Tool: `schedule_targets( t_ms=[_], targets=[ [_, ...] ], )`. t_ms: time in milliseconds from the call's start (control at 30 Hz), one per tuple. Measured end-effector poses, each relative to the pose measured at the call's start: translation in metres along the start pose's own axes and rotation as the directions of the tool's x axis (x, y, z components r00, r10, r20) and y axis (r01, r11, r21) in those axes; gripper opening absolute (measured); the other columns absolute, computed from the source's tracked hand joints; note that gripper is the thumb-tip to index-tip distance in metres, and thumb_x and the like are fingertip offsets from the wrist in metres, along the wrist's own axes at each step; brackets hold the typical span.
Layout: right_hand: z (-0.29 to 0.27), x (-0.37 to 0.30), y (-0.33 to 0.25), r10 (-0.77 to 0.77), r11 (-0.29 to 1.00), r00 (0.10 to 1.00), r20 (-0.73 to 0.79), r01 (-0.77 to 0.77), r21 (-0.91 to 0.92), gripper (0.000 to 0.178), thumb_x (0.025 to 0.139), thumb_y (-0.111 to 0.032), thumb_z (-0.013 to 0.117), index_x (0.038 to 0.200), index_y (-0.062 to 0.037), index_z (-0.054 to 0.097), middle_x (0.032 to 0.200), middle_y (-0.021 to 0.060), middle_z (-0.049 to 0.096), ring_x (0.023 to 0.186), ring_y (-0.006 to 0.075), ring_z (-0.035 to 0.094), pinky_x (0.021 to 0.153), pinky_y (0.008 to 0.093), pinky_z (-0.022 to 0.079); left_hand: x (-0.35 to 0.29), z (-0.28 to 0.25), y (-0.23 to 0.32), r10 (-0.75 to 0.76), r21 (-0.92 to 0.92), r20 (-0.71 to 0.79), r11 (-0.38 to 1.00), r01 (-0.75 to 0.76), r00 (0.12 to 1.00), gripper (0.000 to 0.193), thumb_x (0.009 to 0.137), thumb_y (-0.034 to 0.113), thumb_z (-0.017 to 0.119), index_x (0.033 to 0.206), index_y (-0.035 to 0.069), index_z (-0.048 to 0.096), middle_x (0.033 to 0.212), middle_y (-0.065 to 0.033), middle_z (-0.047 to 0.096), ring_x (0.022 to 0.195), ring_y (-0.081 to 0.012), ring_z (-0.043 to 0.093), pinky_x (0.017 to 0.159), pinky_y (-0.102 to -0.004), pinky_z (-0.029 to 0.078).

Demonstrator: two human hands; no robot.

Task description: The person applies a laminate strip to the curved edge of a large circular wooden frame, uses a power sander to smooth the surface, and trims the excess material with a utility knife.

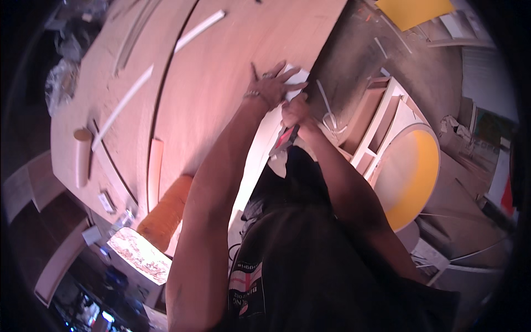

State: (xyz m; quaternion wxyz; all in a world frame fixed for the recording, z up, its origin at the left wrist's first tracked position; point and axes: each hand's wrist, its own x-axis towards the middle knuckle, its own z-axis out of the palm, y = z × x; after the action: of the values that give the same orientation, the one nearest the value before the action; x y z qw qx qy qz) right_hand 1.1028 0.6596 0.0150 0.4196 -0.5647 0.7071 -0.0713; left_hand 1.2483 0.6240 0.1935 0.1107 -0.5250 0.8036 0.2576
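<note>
My left hand (pixel 270 88) lies with its fingers spread on a small white piece (pixel 297 78) at the right edge of a wooden panel (pixel 238 44). Close beside it, my right hand (pixel 297 113) is closed around a hand tool with a red and black body (pixel 285 136). A pale, flat shape (pixel 278 162) shows just below the tool; whether it belongs to it I cannot tell. The fingers of the right hand hide the tool's far end and where it meets the white piece.
White strips (pixel 124 105) lie across the panel, near an upright cardboard-coloured tube (pixel 82 157). An orange-brown roll (pixel 166 213) rests at the near edge. On the right stand a wooden frame (pixel 381 122) and a round form with a yellow inner wall (pixel 423 166). Offcuts litter the floor.
</note>
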Motion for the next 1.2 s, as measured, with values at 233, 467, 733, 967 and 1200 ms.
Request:
schedule_targets(
  t_ms=[233, 467, 733, 967, 1200],
  targets=[
    [-0.065, -0.04, -0.038, -0.331, 0.891, 0.879, 0.343, 0.172, 0.419, 0.033, 0.101, -0.005, 0.053, 0.13, 0.0048, 0.042, 0.098, 0.0179, 0.065, 0.069, 0.0253, 0.07, 0.057, 0.0377, 0.056, -0.042, 0.036, -0.012, -0.13, -0.187, -0.387, 0.981, 0.061, 0.913, 0.074, 0.091, 0.041, 0.074, 0.158, 0.037, 0.042, 0.173, -0.0005, 0.025, 0.158, -0.0272, 0.026, 0.121, -0.076, 0.018],
    [-0.07, -0.067, 0.033, -0.474, 0.836, 0.879, 0.051, 0.431, 0.34, 0.021, 0.095, -0.018, 0.058, 0.101, 0.0022, 0.055, 0.081, 0.0205, 0.064, 0.066, 0.0266, 0.068, 0.064, 0.0421, 0.056, -0.122, 0.11, 0.064, -0.422, -0.401, -0.56, 0.891, 0.213, 0.713, 0.091, 0.075, 0.043, 0.085, 0.152, 0.012, 0.048, 0.154, -0.0146, 0.046, 0.143, -0.0372, 0.043, 0.114, -0.066, 0.029],
    [-0.118, -0.107, -0.08, -0.009, 0.814, 0.908, 0.42, -0.237, 0.53, 0.022, 0.098, -0.016, 0.047, 0.116, -0.0038, 0.05, 0.089, 0.0088, 0.059, 0.066, 0.0184, 0.064, 0.053, 0.0401, 0.061, -0.123, 0.126, 0.086, -0.729, -0.648, -0.43, 0.66, 0.38, 0.533, 0.095, 0.066, 0.03, 0.09, 0.151, 0.016, 0.048, 0.139, -0.0117, 0.047, 0.131, -0.0339, 0.045, 0.105, -0.0581, 0.032],
    [-0.124, -0.113, -0.093, -0.036, 0.814, 0.915, 0.401, -0.206, 0.543, 0.02, 0.101, -0.016, 0.047, 0.106, 0.0002, 0.057, 0.081, 0.0116, 0.062, 0.063, 0.0223, 0.065, 0.054, 0.0409, 0.061, -0.115, 0.127, 0.092, -0.774, -0.677, -0.459, 0.622, 0.393, 0.435, 0.085, 0.065, 0.012, 0.084, 0.144, 0.013, 0.053, 0.132, -0.0098, 0.051, 0.122, -0.0325, 0.048, 0.099, -0.0559, 0.034],
    [-0.134, -0.105, -0.095, -0.004, 0.857, 0.861, 0.508, -0.259, 0.446, 0.027, 0.102, -0.024, 0.049, 0.121, -0.0047, 0.047, 0.095, 0.0111, 0.06, 0.075, 0.0218, 0.065, 0.063, 0.0395, 0.061, -0.112, 0.135, 0.091, -0.797, -0.712, -0.452, 0.593, 0.376, 0.4, 0.082, 0.065, 0.011, 0.086, 0.141, 0.016, 0.056, 0.129, -0.0104, 0.051, 0.118, -0.0343, 0.05, 0.095, -0.0555, 0.036]
  ],
)
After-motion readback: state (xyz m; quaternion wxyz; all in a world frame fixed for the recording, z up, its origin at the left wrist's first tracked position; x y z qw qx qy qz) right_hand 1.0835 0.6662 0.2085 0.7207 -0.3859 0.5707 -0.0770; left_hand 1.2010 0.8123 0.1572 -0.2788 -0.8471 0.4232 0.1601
